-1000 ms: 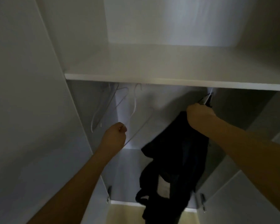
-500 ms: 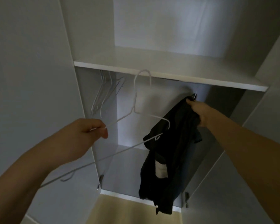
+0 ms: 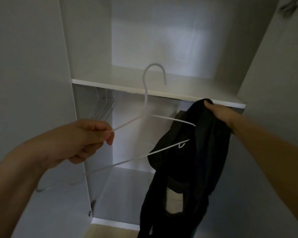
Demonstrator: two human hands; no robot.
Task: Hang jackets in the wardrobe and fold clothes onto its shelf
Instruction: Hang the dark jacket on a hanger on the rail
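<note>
My left hand (image 3: 83, 140) pinches the left shoulder of a white wire hanger (image 3: 145, 100), held upright in front of the wardrobe with its hook standing free before the shelf (image 3: 205, 98). My right hand (image 3: 218, 114) grips the top of a black jacket (image 3: 193, 165), which hangs down in loose folds just below the shelf's front edge. The hanger's right shoulder tip reaches the jacket's left side. A pale label shows inside the jacket.
Several empty wire hangers (image 3: 103, 107) hang bunched at the left under the shelf. The open wardrobe doors (image 3: 29, 83) flank both sides. The wardrobe's floor panel (image 3: 127, 194) lies below, with light flooring (image 3: 110, 232) in front.
My left hand has drawn the white hanger off the rail and out toward me. My right hand has pulled the jacket out from under the shelf. The view has backed away.
</note>
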